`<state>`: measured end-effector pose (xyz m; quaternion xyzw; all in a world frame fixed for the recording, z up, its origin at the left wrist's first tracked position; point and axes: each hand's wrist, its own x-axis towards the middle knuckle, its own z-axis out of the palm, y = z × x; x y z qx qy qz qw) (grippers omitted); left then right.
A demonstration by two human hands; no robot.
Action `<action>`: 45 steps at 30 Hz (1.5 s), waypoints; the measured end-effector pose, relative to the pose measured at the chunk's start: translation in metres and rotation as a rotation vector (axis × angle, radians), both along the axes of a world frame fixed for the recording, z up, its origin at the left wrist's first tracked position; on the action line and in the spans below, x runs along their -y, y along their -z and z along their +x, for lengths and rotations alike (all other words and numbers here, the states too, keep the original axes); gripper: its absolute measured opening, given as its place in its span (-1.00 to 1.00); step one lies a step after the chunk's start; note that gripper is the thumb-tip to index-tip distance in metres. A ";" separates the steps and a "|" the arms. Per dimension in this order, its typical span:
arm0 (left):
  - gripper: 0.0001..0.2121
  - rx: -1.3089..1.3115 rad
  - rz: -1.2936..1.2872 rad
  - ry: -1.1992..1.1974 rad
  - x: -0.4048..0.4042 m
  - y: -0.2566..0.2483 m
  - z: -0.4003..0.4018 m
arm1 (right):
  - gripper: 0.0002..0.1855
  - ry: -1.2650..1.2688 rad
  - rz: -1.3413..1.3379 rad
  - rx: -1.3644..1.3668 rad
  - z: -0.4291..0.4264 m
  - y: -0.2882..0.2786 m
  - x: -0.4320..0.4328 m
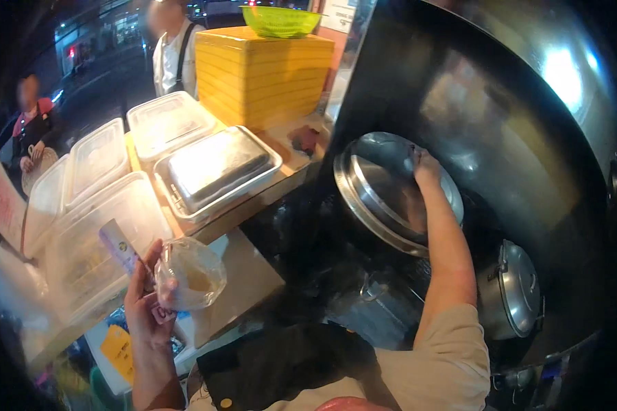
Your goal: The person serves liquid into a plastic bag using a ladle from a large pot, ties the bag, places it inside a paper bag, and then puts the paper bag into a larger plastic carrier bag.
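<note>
My left hand holds a small clear plastic bag with something yellowish-brown in it. A folded purplish banknote sticks up from the fingers of the same hand. Against its palm lies a pinkish piece of paper, perhaps another note. My right arm reaches out over the stove area, and my right hand grips a large round steel lid near its top. The lid looks tilted; whether it rests on a pot beneath cannot be seen.
Left, a counter holds lidded plastic boxes and a steel-covered tray. Behind stands a yellow wooden box bearing a green basket. A lidded metal pot sits right. Two people stand beyond the counter.
</note>
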<state>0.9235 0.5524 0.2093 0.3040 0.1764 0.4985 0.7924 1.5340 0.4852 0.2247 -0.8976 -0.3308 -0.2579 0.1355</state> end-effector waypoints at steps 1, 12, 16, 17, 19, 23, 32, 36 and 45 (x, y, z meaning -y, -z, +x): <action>-0.57 0.045 0.034 0.060 0.000 -0.001 -0.005 | -0.64 -0.020 0.001 -0.008 -0.012 -0.001 -0.004; -0.58 0.074 -0.035 0.062 -0.003 -0.004 -0.009 | 0.05 -1.669 -0.492 -0.792 -0.360 0.038 -0.069; -0.59 -0.067 -0.001 -0.099 0.009 -0.013 -0.009 | 0.09 -2.017 -0.049 -1.074 -0.429 0.052 -0.085; -0.59 -0.075 0.011 -0.151 0.013 -0.013 -0.013 | 0.09 -2.071 -0.062 -1.075 -0.438 0.055 -0.084; -0.60 -0.116 -0.062 -0.166 0.021 -0.015 -0.012 | 0.01 -1.818 0.018 -1.262 -0.444 0.066 -0.081; -0.60 -0.332 0.027 -0.100 0.047 -0.020 -0.023 | -0.23 -1.989 -0.029 -1.596 -0.463 0.084 -0.090; -0.77 -1.421 0.548 -0.296 0.123 -0.038 -0.079 | -0.82 -2.209 -0.420 -1.395 -0.521 0.089 -0.037; -0.75 -1.335 0.413 -0.535 0.166 -0.028 -0.150 | -0.85 -2.084 -0.601 -1.596 -0.554 0.078 -0.001; -0.70 -1.327 0.094 -0.656 0.263 0.008 -0.386 | -0.86 -2.169 -0.259 -0.903 -0.649 0.099 0.060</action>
